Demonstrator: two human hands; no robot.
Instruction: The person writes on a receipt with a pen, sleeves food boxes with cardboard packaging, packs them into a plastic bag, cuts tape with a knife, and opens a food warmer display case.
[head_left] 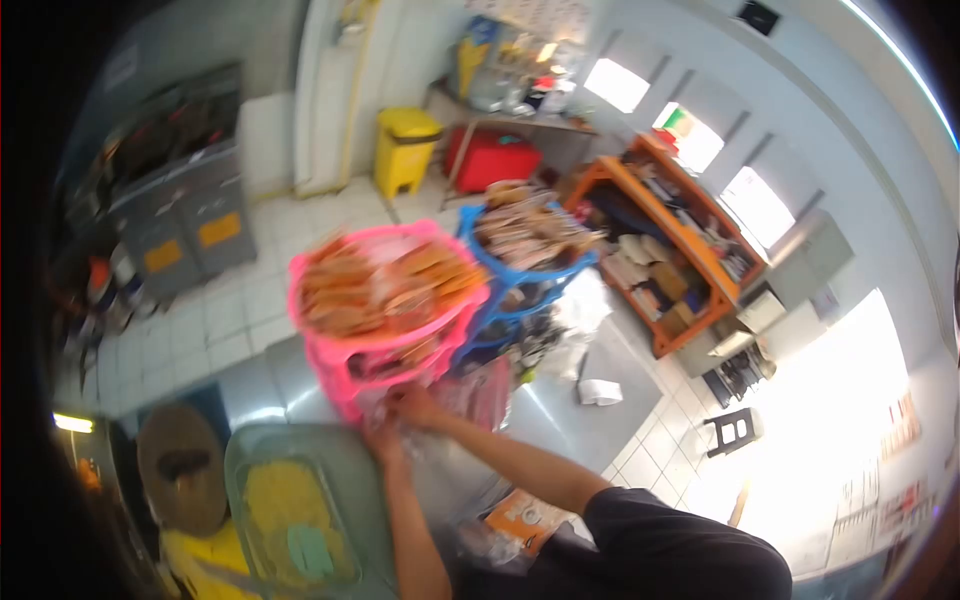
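My left hand and my right hand are close together at the foot of a stack of pink baskets. Both have curled fingers that seem to pinch a clear plastic bag; blur hides the fingertips. Packed bags of orange-brown food pieces fill the top pink basket. To the left of my left forearm lies a grey-green plastic tub holding a yellow mass and a pale green scoop-like piece. Reddish plastic packaging lies just right of my right hand.
Blue stacked baskets with packed bags stand behind the pink ones on a metal table. An orange printed bag is near my body. Beyond are an orange shelf, a yellow bin and a black stool.
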